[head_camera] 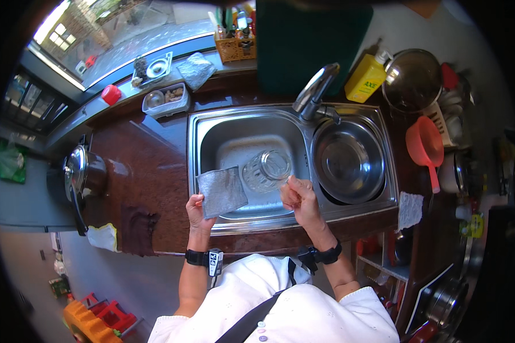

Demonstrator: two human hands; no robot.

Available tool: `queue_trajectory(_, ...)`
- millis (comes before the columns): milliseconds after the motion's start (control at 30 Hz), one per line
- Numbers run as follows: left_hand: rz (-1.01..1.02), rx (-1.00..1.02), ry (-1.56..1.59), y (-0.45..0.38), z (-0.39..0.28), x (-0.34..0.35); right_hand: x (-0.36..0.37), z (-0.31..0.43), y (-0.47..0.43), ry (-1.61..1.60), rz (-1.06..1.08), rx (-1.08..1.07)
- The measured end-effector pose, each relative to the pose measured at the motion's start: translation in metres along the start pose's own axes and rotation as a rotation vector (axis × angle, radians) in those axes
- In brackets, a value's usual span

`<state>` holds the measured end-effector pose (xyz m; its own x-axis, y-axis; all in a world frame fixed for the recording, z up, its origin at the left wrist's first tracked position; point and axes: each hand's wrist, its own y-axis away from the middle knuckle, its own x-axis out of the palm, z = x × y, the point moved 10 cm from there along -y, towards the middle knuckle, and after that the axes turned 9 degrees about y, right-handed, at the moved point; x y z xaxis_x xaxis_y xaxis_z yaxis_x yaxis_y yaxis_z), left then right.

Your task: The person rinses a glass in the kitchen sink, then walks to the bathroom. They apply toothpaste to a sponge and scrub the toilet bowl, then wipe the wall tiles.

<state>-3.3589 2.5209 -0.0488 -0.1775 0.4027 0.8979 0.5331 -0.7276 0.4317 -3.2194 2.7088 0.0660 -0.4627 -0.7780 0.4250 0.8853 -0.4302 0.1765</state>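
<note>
My left hand holds a square silvery-grey dishcloth by its lower left edge, above the near left side of the left sink basin. Below it, a clear glass jar lies tilted on the basin floor with its round mouth facing up and right. My right hand hovers just right of the jar, over the divider between the basins. Its fingers are curled in with the thumb on top. I can make out no object between them.
A chrome faucet rises behind the sink. The right basin holds a large steel bowl. Right of it are a red ladle and yellow soap bottle. A pressure cooker and dark cloth occupy the left counter.
</note>
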Motion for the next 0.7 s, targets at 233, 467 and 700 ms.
queue_trajectory(233,-0.072,-0.194,-0.126,-0.014,0.027,-0.016,0.036,0.004,0.057,0.061,-0.125,-0.134)
queue_trajectory(467,-0.06,-0.625,-0.318,0.02,0.092,-0.019,0.074,-0.002,0.169,0.242,-0.496,-0.161)
queue_trajectory(700,-0.071,-1.053,-0.391,0.093,0.182,-0.053,0.079,-0.063,0.274,0.127,-0.867,-0.297)
